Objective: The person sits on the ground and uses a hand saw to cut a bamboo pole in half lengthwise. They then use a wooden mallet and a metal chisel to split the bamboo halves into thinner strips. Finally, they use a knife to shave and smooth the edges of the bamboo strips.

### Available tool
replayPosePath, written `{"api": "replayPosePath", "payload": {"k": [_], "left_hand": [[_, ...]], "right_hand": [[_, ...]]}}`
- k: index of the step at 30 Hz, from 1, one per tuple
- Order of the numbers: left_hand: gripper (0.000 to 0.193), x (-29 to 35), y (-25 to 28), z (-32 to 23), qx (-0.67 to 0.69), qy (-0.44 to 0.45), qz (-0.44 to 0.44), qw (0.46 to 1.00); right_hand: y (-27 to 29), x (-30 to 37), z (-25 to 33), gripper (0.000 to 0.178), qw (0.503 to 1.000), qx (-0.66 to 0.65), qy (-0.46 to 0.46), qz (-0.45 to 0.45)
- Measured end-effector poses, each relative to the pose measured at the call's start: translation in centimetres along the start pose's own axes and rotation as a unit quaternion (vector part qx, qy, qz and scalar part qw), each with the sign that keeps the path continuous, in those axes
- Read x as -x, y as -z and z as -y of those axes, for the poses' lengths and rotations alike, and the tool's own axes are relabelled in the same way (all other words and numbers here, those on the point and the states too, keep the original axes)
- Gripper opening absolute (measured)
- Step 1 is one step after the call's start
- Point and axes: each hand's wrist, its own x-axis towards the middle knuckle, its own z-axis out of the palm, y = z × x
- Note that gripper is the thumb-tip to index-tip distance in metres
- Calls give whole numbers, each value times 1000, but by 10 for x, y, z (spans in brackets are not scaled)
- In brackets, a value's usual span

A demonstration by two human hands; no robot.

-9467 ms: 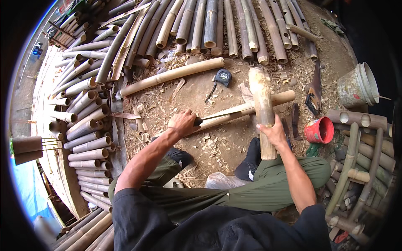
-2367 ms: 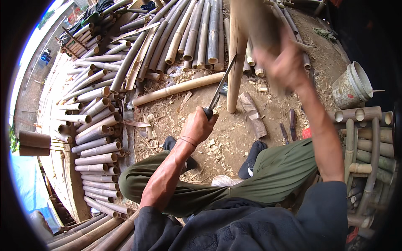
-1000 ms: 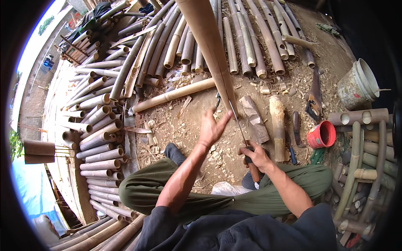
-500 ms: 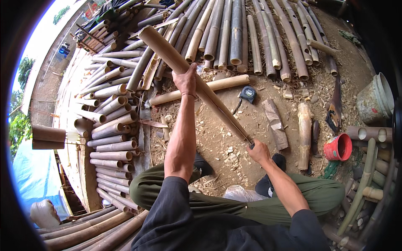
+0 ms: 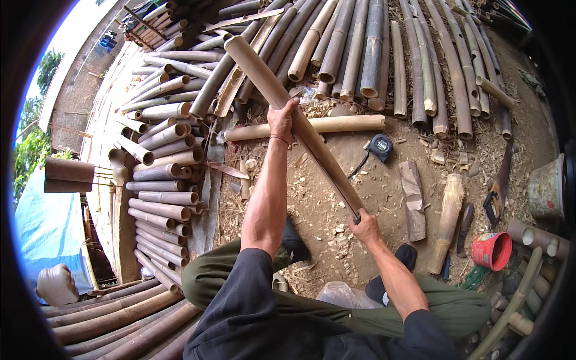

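Note:
A thick bamboo pole [image 5: 261, 73] slants across in front of me, from far left down toward near right. My left hand [image 5: 281, 122] is closed around its middle, thumb over the top. At its near end my right hand [image 5: 365, 229] is closed on the dark handle of a slim metal tool [image 5: 341, 197]. The tool's long thin shaft lies along the pole's lower left side; its tip cannot be made out. Beyond the raised pole, a shorter bamboo piece [image 5: 336, 124] lies on the ground, beside a black tape measure [image 5: 380, 147].
Bamboo poles [image 5: 372, 48] are laid out at the back, and more are stacked [image 5: 162, 211] at left. To the right lie a notched wood block [image 5: 413, 201], a pale post [image 5: 449, 216], a handsaw [image 5: 494, 201], a red pot [image 5: 492, 252] and a grey bucket [image 5: 545, 187]. Chips litter the ground.
The view has swung, so the surroundings sit farther right and lower. Both hands keep their grips on the pole and tool, and the pole stands slightly steeper in view.

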Motion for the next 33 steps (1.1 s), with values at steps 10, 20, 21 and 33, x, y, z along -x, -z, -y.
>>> {"api": "replayPosePath", "payload": {"k": [10,20,21,33], "left_hand": [[52,-36,30,47,-6,39,-66,997],[46,-42,21,61,-31,51,-85,995],[46,-34,16,59,-18,42,-65,997],[64,152,-79,-71,-138,-182,57,972]], "right_hand": [[4,-41,6,33,994,-6,-28,108],[-26,-12,25,35,995,56,-37,73],[-24,-7,25,34,995,56,-44,70],[197,89,145,42,962,82,-152,212]]}}
